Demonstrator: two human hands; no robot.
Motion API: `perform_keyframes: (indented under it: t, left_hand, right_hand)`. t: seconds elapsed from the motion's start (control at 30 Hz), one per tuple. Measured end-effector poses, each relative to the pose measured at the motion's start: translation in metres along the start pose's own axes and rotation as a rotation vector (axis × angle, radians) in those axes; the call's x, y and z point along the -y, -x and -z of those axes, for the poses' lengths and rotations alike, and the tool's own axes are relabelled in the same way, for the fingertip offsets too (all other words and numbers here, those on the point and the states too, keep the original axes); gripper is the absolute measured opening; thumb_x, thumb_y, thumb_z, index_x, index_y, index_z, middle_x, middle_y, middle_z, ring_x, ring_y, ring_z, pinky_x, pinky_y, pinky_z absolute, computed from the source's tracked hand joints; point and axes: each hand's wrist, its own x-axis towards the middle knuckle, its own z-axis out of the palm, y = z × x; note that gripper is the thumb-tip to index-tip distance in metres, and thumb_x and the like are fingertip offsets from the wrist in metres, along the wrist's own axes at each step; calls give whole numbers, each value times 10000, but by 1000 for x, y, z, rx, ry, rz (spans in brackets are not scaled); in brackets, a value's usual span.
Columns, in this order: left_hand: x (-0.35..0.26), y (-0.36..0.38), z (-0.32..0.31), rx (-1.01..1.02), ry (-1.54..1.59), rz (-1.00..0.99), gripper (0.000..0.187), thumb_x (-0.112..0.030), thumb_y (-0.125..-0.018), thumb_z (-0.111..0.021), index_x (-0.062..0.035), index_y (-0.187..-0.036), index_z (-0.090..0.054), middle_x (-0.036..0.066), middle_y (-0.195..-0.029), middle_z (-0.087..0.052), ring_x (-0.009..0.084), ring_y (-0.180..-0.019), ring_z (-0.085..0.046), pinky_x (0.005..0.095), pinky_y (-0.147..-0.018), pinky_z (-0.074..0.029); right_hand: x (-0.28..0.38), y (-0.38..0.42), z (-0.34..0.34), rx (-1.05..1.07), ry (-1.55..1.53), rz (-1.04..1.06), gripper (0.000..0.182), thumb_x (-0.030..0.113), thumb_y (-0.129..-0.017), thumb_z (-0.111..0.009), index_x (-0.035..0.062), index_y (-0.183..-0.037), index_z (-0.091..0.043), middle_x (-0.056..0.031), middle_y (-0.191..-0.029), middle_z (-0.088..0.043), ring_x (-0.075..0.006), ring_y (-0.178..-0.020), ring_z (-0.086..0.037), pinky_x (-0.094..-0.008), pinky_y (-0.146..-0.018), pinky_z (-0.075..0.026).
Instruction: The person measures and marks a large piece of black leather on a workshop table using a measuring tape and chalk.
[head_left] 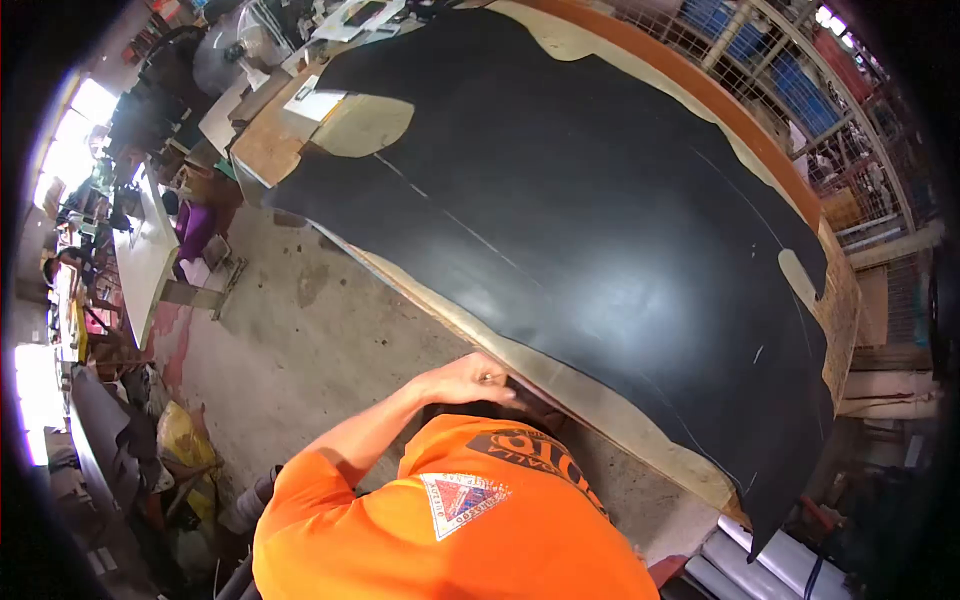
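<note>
My left hand [472, 380] is close to my chest, beside the near edge of the table [520, 360]. Its fingers are curled together, and whatever they may hold is too small to make out. My right hand does not show. A large black sheet, like a hide [560, 220], lies spread over the table with an irregular outline. Thin pale lines run across it, and a narrow light gap shows near its right end. Its lower right corner hangs past the table's end.
White papers [312, 102] lie at the table's far left. Beyond the far edge stands a wire mesh rack [800, 90]. Silvery rolls [760, 560] are at lower right. A white table [145, 260], a fan [240, 50] and a yellow bag [185, 440] are on the left.
</note>
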Motion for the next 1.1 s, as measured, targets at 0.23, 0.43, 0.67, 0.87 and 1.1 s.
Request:
perform_keyframes:
  t: [0.23,0.43,0.67,0.87,1.1]
  left_hand:
    - [-38,-16,31,470,-187,-323,158,-162,-842,-632,-15,-869,-683,94,-805,-706,186,-736,-644,341,-678,-500]
    - [-69,-7,3,656,-299,-366,151,-116,-808,-589,-23,-870,-690,117,-827,-724,265,-772,-685,394,-709,-516]
    - [-74,8,-10,438,-401,-396,118,-111,-801,-603,-42,-831,-694,123,-807,-723,302,-737,-680,424,-684,-508]
    - [-83,16,6,267,-604,-343,161,-177,-839,-623,-42,-871,-706,160,-858,-710,341,-860,-665,448,-768,-502]
    - [-79,42,45,-100,-644,-140,210,-189,-905,-549,-62,-991,-693,168,-970,-698,374,-975,-648,470,-851,-508]
  right_hand:
    - [119,63,-34,156,-10,347,306,228,-946,-666,-38,-800,-635,-92,-690,-644,-159,-652,-570,-359,-611,-477]
    - [376,153,-42,279,-309,573,212,190,-973,-650,-17,-950,-690,14,-751,-596,-66,-694,-485,-239,-639,-436]
    - [459,187,-55,594,-348,905,210,152,-993,-605,-35,-977,-698,-38,-780,-688,-100,-697,-591,-269,-653,-486]
    - [481,181,-65,1016,-594,611,457,316,-1080,-440,-22,-907,-694,1,-624,-570,-103,-606,-557,-245,-562,-431]
    - [513,167,-57,1459,-405,630,304,246,-1020,-571,-21,-930,-688,-22,-723,-658,-89,-704,-595,-251,-638,-455]
